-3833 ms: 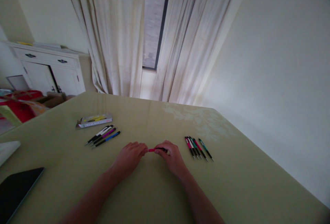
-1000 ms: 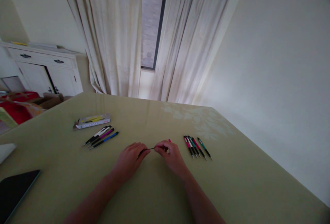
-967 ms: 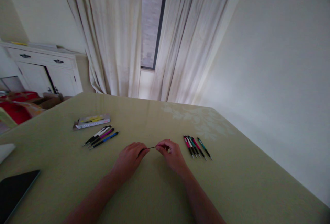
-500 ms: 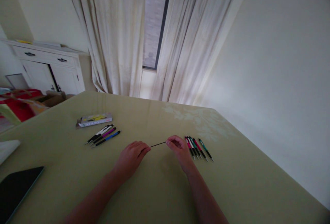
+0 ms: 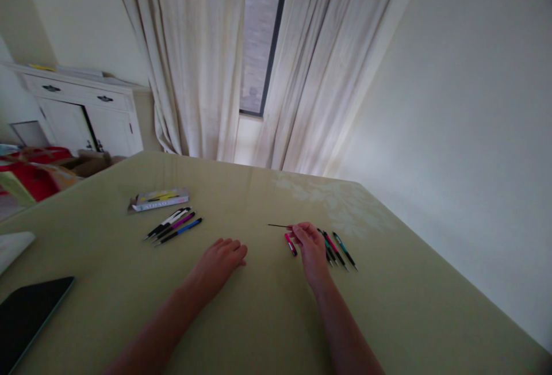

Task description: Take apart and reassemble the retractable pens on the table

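My right hand (image 5: 311, 248) is closed in a pinch on one end of a thin black pen refill (image 5: 276, 225), which points left above the table. A short pink and black pen piece (image 5: 290, 244) shows just below those fingers; whether it is held or lies on the cloth I cannot tell. Several pens (image 5: 334, 248), pink, green and black, lie side by side right of this hand, partly covered by it. My left hand (image 5: 222, 260) is palm down at the table, fingers curled in; anything inside it is hidden.
Several pens (image 5: 175, 226), white, purple and blue, lie at the left behind my left hand. Beyond them is a pen box (image 5: 161, 199). A dark tablet-like slab (image 5: 34, 317) and a white object (image 5: 15, 248) sit at the left edge of the cloth-covered table (image 5: 241, 323).
My left hand has let go of the refill and drawn slightly back left. My right hand has shifted a little right with the refill, and the pink pen piece has come into view.
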Tool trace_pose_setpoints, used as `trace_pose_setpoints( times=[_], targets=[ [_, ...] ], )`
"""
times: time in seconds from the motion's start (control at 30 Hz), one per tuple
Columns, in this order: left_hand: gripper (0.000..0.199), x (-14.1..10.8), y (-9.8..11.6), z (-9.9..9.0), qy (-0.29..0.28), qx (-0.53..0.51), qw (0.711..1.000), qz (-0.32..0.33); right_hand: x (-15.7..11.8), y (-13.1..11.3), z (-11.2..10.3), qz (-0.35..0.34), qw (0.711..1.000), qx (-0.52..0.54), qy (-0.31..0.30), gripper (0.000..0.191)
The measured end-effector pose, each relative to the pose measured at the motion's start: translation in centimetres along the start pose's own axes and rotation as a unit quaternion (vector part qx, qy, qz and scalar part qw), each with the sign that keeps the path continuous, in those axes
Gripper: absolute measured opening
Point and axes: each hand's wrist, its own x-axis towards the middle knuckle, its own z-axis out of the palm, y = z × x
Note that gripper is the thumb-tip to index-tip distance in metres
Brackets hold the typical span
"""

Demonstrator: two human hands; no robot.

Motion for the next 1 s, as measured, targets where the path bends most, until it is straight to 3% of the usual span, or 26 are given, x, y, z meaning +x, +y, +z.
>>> trace_pose_setpoints(
  times=[0.27,0.57,1.0],
  targets=[
    [0.022,-0.2,-0.8,0.7,-0.008,-0.086,0.996,-0.027,-0.3,0.1,0.6,0.025,0.999,0.006,-0.021,0.034],
    [0.023,0.1,0.6,-0.8,-0.034,-0.056,0.997,-0.04,-0.4,0.7,1.6,0.018,0.999,-0.037,-0.019,0.044],
    [0.015,0.0,2.8,-0.3,-0.018,-0.147,0.987,-0.062,-2.3,1.0,3.4,0.021,0.98,-0.17,-0.105,0.025]
  ],
)
